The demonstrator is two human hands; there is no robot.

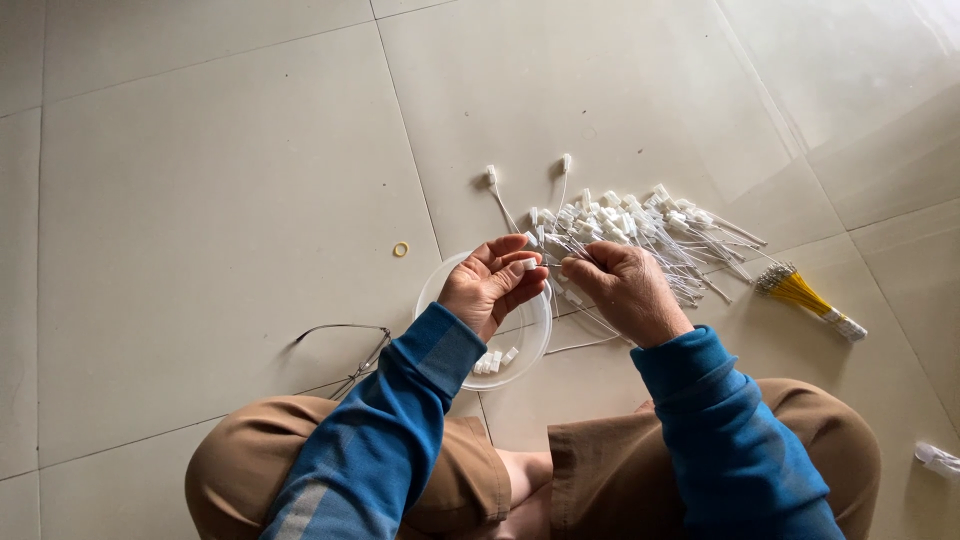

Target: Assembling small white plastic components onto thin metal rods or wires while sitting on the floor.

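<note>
A pale tiled floor [200, 200] fills the frame, and the person sits on it at the bottom edge, knees in tan cloth and both arms in blue sleeves. Just above centre, the left hand [492, 283] is turned palm up, its fingers curled round a small white clip [527, 264] at the fingertips. The right hand [628, 290], knuckles up, pinches a thin white wire [556, 266] whose end points left toward that clip; the wire's long axis runs roughly level across the frame, so clip and wire tip meet in the narrow gap between the 2 hands, each equally near. Under the left hand lies 1 clear round dish [432, 285] holding a few loose white clips [495, 360], too small to count exactly. Right of centre is 1 heap of finished wires with white ends [640, 225], dozens at least, plus 2 stray ones above it. Further right lies 1 yellow wire bundle [805, 295]. Left of the dish sit 1 pair of glasses [350, 350] and 1 small yellow ring [400, 249].
</note>
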